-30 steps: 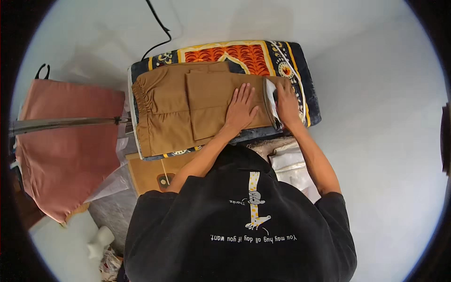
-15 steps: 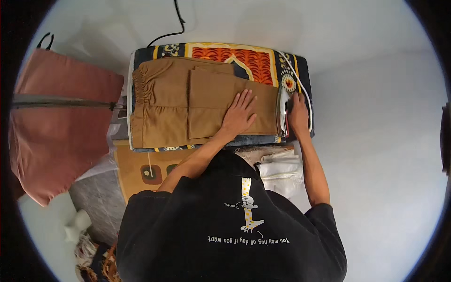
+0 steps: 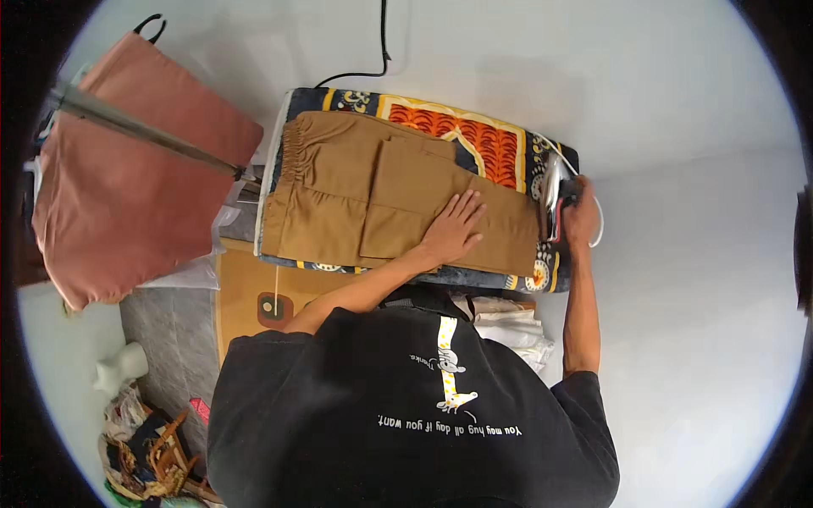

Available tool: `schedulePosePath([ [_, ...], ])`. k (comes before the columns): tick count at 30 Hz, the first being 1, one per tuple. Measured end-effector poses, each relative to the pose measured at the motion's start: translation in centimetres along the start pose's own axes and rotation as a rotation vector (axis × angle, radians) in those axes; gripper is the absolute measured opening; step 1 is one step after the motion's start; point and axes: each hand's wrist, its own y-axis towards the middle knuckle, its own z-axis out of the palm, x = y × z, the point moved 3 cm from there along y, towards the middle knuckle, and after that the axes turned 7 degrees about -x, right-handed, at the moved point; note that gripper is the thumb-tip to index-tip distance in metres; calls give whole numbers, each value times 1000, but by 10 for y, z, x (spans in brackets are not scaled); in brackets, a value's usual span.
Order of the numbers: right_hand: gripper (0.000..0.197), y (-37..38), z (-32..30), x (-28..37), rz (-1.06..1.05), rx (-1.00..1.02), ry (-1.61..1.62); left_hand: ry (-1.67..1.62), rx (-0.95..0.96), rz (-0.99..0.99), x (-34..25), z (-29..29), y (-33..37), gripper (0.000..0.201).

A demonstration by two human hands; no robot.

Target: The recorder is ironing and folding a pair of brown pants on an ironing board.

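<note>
Brown trousers with a gathered elastic waist lie folded along a padded board covered with a patterned cloth. My left hand rests flat on the trouser leg, fingers stretched out. At the right end, just past the hems, my right hand is wrapped round the handle of a clothes iron. The iron appears tipped on its side, with its shiny soleplate toward the trousers. A white cord loops behind that hand. The thumb side of the grip is partly hidden.
A pink garment hangs at the left, crossed by a metal bar. Below the board are a brown patterned surface and folded white cloths. Cluttered items lie at the lower left; a wall stands close behind and right.
The whole view has turned and shifted. My right hand and the iron now sit a little beyond the trouser hems, where before the iron was against them. My left hand stays flat on the fabric.
</note>
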Motion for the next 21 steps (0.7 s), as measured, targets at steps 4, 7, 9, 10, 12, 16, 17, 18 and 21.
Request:
schedulePosePath([
  [4,45,25,7,-47,-99,-693,608,-264,-67,-41,0,-37,11,62],
  [7,34,59,12,-30,-32,-875,639,-311,-273,-45,27,-78,0,47],
  [9,34,78,34,-38,-42,-924,687,-222,-359,-105,45,-114,-14,33],
  [10,34,77,46,-39,-36,-909,781,-202,-391,-171,56,-126,-26,29],
  [12,33,76,74,-48,-91,-944,818,-109,-499,-286,76,-153,-54,21],
  [16,33,43,106,-44,298,-976,801,190,-705,-491,93,-201,-141,22],
  [17,35,37,109,-54,337,-967,725,265,-703,-550,96,-206,-166,27],
  [18,36,30,113,-69,373,-959,642,318,-733,-584,94,-208,-185,31],
  [21,39,17,106,-75,433,-798,703,505,-653,-651,86,-211,-226,43],
])
